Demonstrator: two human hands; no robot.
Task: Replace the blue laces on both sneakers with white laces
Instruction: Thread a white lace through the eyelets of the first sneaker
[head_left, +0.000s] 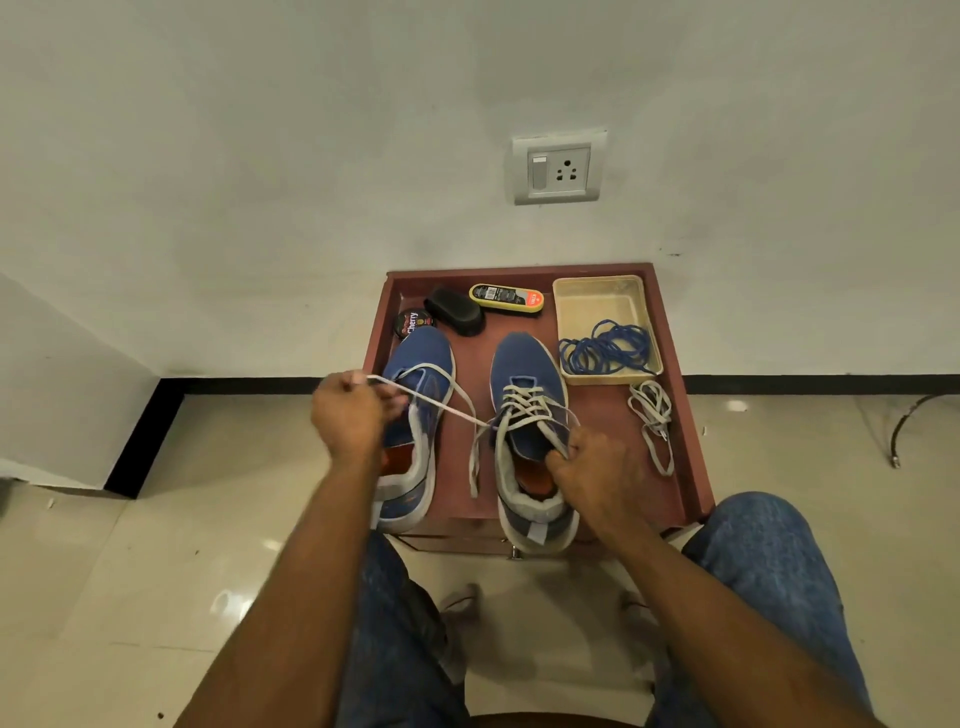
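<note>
The left hand (349, 415) is curling its fingers round one end of a flat white lace (447, 406), holding it taut over the unlaced blue knit sneaker (415, 395) lying on the left of the low reddish-brown wooden table (685, 447). Behind that shoe are sitting a round polish tin (410, 323), a black oval brush (455, 310) and a yellow-rimmed shoe sponge (507, 298). The lace is running rightward into the second blue knit sneaker (527, 415), already criss-crossed in white. The right hand (597, 478) is gripping this shoe's collar, fingers tucked inside. Farther right, coiled blue laces (605, 347) are lying in a shallow beige plastic tray (602, 296), with a spare white lace (652, 421) lying loose just in front of it.
</note>
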